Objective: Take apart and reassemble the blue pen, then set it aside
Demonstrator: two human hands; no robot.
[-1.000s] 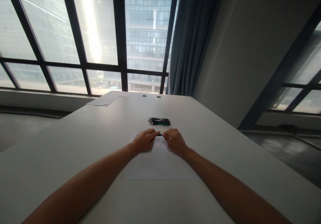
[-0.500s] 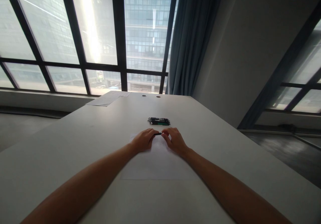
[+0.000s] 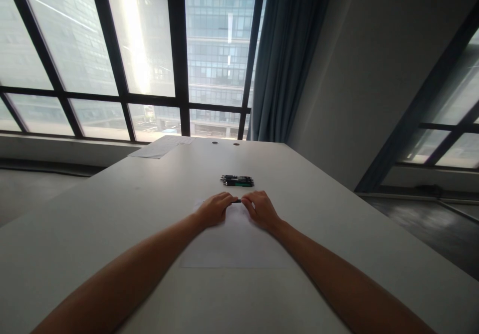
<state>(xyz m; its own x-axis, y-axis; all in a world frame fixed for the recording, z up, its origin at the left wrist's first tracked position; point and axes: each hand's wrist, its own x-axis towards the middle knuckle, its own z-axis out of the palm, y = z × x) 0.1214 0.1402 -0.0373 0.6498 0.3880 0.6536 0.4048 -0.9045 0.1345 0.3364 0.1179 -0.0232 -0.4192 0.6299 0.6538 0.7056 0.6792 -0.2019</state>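
Between my two hands a dark pen (image 3: 236,201) lies crosswise, only its short middle part showing. My left hand (image 3: 216,208) is closed on its left end, and my right hand (image 3: 261,209) pinches the right end. The fingers cover both ends of the pen. Beneath the hands a white sheet of paper (image 3: 235,247) rests on the table. Just beyond them several dark pens (image 3: 237,180) are bunched side by side, one with a green part.
The long white table (image 3: 112,224) stretches away toward the windows. More papers (image 3: 159,147) lie at its far left edge. Two small round discs (image 3: 236,144) sit near the far end. A blue curtain (image 3: 279,65) hangs behind, beside a wall.
My right fingers have closed in more tightly around the pen, and the pen sits very slightly lower. The bunched pens and the sheet have stayed put.
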